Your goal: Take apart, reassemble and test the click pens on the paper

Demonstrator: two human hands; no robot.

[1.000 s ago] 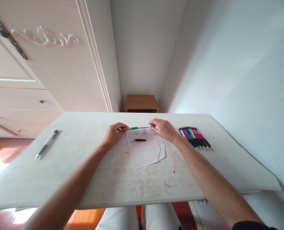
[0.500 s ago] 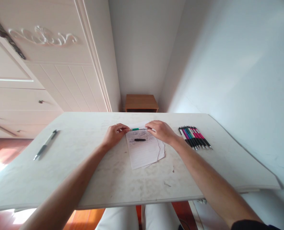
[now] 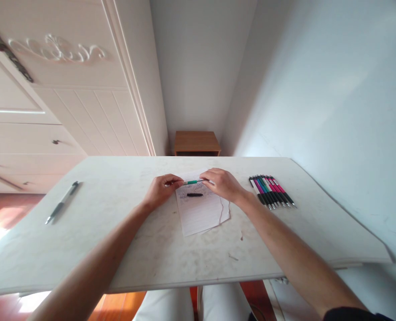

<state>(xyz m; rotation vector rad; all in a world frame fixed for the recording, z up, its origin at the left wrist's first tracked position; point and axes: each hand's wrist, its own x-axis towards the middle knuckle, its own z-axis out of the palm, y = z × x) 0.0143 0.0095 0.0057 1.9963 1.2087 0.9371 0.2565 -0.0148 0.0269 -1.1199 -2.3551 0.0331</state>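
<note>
Green pen barrel (image 3: pixel 191 182) sat between your two hands, over the far part of the paper (image 3: pixel 201 218); couldn't tell if it touched the sheet. Thin dark rod (image 3: pixel 200 180) stuck out of its right end. Your left hand (image 3: pixel 164 189) pinched the barrel's left end, fingertips together; your right hand (image 3: pixel 220 183) pinched the rod, its fingers hiding the far end.

Black grip piece (image 3: pixel 195 195) lay on the paper just on your side of the barrel, the closest loose item to your fingers. Paper had a torn right edge, another sheet partly under it. To the right, near your right forearm, you had a row of pens (image 3: pixel 272 192), side by side: purple, blue, teal, pink, black grips. Lone grey-white pen (image 3: pixel 62 203) lay well apart on the left. Small bits of debris (image 3: pixel 233 257) dotted the white table (image 3: pixel 124 263) near your edge. Beyond it: brown wooden furniture (image 3: pixel 197 141), white cabinet (image 3: pixel 94 111) on your left, wall (image 3: pixel 318 89) on your right.

Writing: dense scribbles on the paper's far part, pale marks on the pink pens; all too small to read.
</note>
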